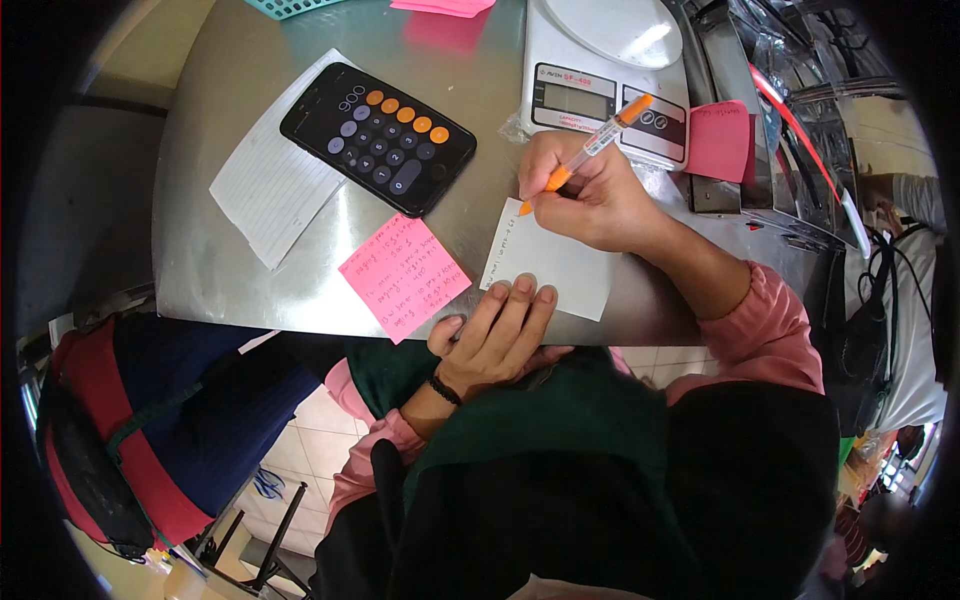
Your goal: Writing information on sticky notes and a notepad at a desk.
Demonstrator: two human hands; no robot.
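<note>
My right hand (592, 191) grips an orange-and-clear ballpoint pen (596, 142), its tip on a white paper slip (559, 266) that bears a line of handwriting. The fingertips of my left hand (499, 326) rest on the slip's near edge, with nothing gripped. Left of the slip lies a pink sticky note (405, 277) covered in handwriting. Beyond the note, a black smartphone (379, 139) shows a calculator and partly covers a lined sheet of paper (277, 195).
A white digital kitchen scale (607, 82) stands on the metal table (247, 300) beyond my right hand. Another pink note (718, 141) is beside it, near a metal rack (806, 150). Pink papers and a turquoise basket (289, 6) sit at the far edge. A person's dark blue garment (202, 405) shows at left.
</note>
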